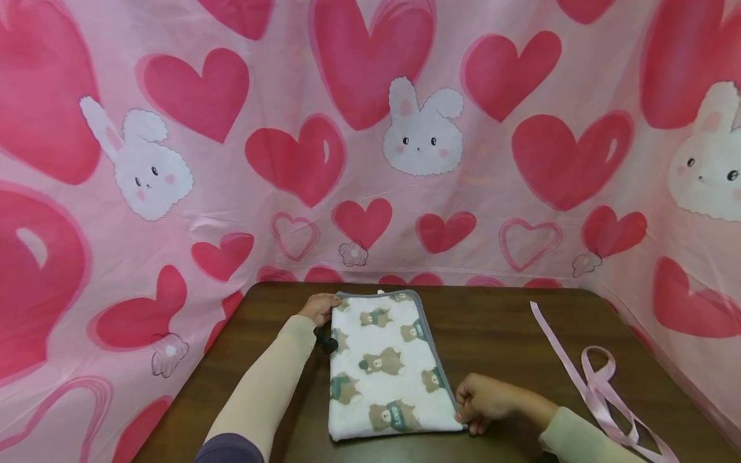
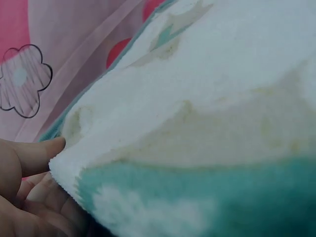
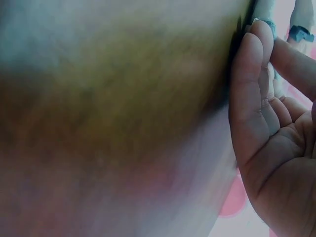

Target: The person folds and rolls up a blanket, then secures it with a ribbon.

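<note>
A folded white towel point(image 1: 379, 392) with brown bears and a grey-green border lies on the table. My left hand point(image 1: 320, 308) pinches its far left corner. In the left wrist view the thumb of that left hand point(image 2: 37, 158) lies on top of the towel point(image 2: 163, 123), with the other fingers beneath its edge. At the near right corner, my right hand point(image 1: 483, 400) grips the towel edge. The right wrist view shows the right hand point(image 3: 266, 123) with thumb and fingertips meeting at a bit of the towel point(image 3: 269, 24).
A long pink ribbon point(image 1: 599, 392) lies loosely looped on the right side of the brown wooden table point(image 1: 492, 321). Behind and to both sides hangs a pink cloth point(image 1: 359, 180) printed with hearts and rabbits. A small white thing peeks out behind the towel's far edge.
</note>
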Motion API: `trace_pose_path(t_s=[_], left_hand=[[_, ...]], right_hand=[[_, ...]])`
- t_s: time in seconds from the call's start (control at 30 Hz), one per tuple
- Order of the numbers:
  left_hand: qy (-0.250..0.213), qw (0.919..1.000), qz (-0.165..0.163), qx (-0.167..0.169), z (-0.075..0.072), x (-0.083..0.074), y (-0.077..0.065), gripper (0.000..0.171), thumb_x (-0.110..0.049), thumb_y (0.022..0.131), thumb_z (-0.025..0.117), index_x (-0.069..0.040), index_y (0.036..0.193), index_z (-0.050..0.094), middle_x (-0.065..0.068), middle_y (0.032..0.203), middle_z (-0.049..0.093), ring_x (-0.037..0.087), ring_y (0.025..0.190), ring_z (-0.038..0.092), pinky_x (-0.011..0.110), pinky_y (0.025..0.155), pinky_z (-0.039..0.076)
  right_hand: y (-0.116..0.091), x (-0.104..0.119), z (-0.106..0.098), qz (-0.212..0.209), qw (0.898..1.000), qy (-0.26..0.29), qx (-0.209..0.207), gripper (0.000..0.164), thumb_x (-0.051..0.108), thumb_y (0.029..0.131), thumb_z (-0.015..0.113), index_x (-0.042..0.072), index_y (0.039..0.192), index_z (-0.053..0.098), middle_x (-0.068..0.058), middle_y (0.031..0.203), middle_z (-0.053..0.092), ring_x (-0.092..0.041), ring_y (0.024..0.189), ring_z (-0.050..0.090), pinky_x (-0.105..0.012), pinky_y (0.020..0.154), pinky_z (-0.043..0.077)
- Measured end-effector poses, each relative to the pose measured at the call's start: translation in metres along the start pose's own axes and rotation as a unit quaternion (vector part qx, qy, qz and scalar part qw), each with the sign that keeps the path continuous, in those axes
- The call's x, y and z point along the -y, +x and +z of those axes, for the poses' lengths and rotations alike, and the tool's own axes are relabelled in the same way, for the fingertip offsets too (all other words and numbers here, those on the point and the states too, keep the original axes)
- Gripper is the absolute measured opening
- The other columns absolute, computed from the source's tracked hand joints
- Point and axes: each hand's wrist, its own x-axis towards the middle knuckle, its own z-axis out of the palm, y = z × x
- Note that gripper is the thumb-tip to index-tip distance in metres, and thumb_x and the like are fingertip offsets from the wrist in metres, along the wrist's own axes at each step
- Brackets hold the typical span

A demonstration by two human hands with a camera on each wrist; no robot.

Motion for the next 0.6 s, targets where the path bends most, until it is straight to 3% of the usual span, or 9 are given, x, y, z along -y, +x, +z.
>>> trace_pose_path(t_s=[0.6], left_hand=[[0.02, 0.9997, -0.006, 0.014, 0.028, 0.0, 0.02, 0.019, 0.006, 0.091, 0.062, 0.006, 0.11, 0.059, 0.006, 0.084, 0.061, 0.017, 0.075, 0.059, 0.031, 0.071, 0.052]], right_hand=[[-0.013, 0.001, 0.013, 0.006, 1.0, 0.025, -0.015, 0.018, 0.001, 0.085, 0.071, -0.002, 0.073, 0.059, -0.011, 0.065, 0.064, -0.014, 0.053, 0.063, -0.028, 0.049, 0.053]])
